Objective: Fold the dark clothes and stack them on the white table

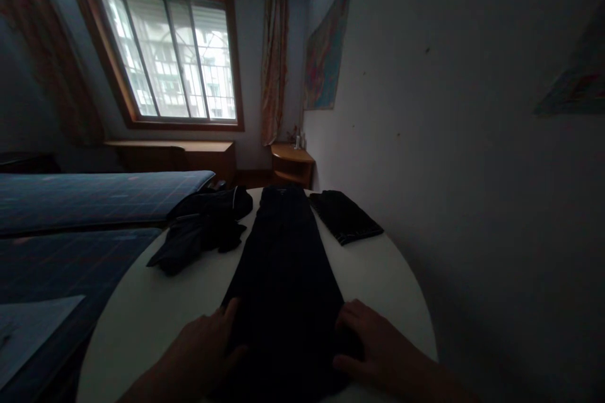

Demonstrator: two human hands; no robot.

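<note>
A pair of dark trousers [288,264] lies lengthwise on the round white table [401,283], its waist end at the far edge and the near end between my hands. My left hand [198,346] is at its left edge, thumb on the cloth and fingers curled at the side. On the opposite edge, my right hand [368,340] has its fingers bent round the fabric, thumb nearer me. Poor light hides the folds under both hands. To the right of the trousers is a folded dark garment [347,217]; on the left, dark clothes [203,227] lie crumpled.
A bed with a blue checked cover [94,201] stands left of the table, with a pale sheet [38,334] on its near part. A wall [472,170] runs along the right. Beyond are a corner shelf [293,152], a desk [203,146] and a window [174,56].
</note>
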